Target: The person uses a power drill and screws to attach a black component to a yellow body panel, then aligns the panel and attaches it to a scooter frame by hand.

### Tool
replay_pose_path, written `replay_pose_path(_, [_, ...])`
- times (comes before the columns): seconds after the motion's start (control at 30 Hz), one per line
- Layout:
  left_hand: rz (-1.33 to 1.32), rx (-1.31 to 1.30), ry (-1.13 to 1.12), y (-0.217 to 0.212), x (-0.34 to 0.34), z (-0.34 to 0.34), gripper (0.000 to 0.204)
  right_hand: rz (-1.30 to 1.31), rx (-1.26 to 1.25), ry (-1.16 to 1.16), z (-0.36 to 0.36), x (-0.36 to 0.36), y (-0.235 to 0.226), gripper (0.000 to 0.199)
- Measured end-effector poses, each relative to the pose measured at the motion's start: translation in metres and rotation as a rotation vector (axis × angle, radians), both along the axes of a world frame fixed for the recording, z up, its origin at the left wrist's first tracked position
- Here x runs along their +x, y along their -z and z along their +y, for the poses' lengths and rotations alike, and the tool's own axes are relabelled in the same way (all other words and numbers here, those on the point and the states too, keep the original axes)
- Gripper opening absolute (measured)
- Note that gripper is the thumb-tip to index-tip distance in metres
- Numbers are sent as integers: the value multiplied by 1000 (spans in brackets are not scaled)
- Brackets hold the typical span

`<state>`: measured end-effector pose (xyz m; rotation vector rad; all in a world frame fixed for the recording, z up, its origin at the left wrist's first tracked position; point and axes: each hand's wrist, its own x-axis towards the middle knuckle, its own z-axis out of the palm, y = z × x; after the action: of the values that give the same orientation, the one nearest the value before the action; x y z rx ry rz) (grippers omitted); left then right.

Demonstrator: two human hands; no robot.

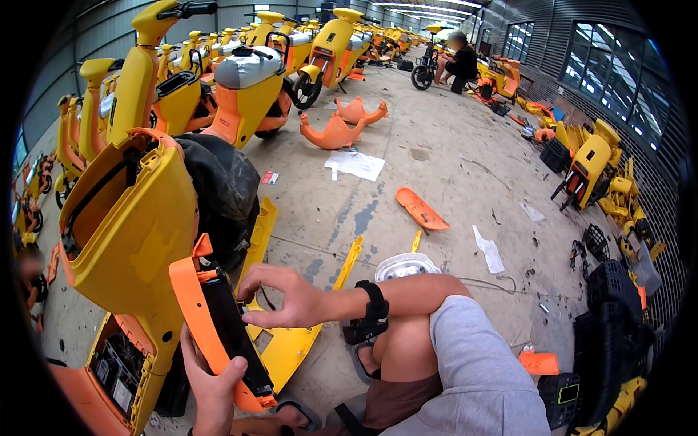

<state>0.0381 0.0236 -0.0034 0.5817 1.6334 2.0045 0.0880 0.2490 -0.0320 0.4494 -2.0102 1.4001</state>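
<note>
Long, shed-like hall. Left wall (52,91) of grey ribbed panels. Right wall (544,78): brick low down, dark ribbed sheeting above. Large dark-framed window (616,81) on right, smaller window (518,40) farther off (bright slanting streaks across larger one's glass). Strip lights (429,10) glowing under roof at far end. Concrete floor (454,171) grey-beige, scuffed, thin joint lines, dark patches (366,218) mid-floor. Yellow scooters (336,40) in rows, left background.

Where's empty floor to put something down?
Mostly bare floor lies between the orange forked pieces and the yellow scooter at right. A smaller stained patch separates the white paper from the yellow panel. Crowded around the left hand: scooter body, held orange panel.
</note>
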Motion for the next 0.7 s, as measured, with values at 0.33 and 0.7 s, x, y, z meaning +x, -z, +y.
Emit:
replay_pose_path(0.33, [22,-6,-3,0,0,0,104,-189,59,21,4,-1,-3,32])
replay_pose_path(0.7, [49,-15,24,4,-3,-2,107,-233,90,-71,9,-2,2,35])
